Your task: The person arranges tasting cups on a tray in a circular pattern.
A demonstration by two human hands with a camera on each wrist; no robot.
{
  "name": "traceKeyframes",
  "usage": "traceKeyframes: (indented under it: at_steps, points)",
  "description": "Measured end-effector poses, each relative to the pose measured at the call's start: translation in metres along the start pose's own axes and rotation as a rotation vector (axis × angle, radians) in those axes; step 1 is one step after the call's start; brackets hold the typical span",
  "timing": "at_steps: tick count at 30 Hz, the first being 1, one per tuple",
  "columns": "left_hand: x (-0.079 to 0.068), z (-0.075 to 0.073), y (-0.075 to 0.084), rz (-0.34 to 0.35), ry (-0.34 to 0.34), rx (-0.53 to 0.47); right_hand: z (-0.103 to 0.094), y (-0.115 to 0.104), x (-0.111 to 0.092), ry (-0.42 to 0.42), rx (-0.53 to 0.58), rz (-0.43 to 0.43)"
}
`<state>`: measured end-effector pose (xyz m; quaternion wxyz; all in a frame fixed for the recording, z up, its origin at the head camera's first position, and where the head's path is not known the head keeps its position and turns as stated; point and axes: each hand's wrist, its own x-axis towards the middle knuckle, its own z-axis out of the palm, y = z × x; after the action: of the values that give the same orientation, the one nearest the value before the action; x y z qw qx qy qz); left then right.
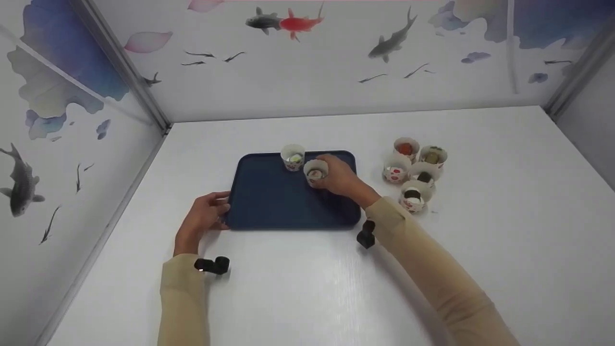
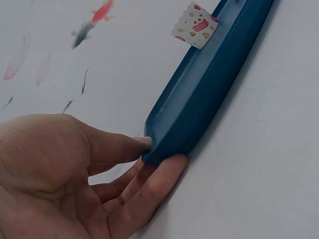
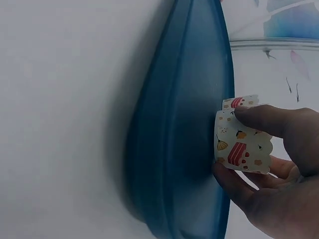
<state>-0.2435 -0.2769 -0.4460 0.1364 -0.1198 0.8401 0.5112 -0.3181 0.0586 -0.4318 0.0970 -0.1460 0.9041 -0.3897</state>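
Note:
A dark blue tray (image 1: 269, 206) lies on the white table. My left hand (image 1: 204, 216) pinches its left edge, and the left wrist view has the thumb (image 2: 134, 143) at the rim with fingers under the side. My right hand (image 1: 341, 178) grips a printed paper baking cup (image 3: 244, 142) over the tray's far right part, thumb and fingers on opposite sides. Inside that cup is a small pale piece with a brownish top. Just left of it, near the far rim, a second paper cup (image 1: 293, 157) stands on the tray, holding something white and yellow-green.
Right of the tray, several more paper cups (image 1: 395, 169) stand in a cluster, some touching. Their contents include a red piece (image 1: 405, 148) and dark-wrapped white pieces. Walls with painted fish border the table (image 1: 288, 288) at the back and left.

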Motion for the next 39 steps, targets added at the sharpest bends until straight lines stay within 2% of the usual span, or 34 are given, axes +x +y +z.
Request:
traceKeyframes:
  at_steps: [8,21,30,39]
  points:
    - [0.002,0.0,-0.001,0.01,-0.006,-0.014,-0.002,-0.003,0.009,0.003,-0.04,0.024]
    - [0.001,0.0,0.002,-0.004,0.002,0.005,0.0,-0.002,0.019,0.016,0.017,0.057]
    - [0.003,-0.002,0.005,-0.009,-0.002,0.0,0.001,-0.006,0.02,0.044,0.008,0.021]
    - [0.002,-0.001,0.0,-0.002,0.003,0.007,0.003,-0.007,0.02,0.022,0.001,0.051]
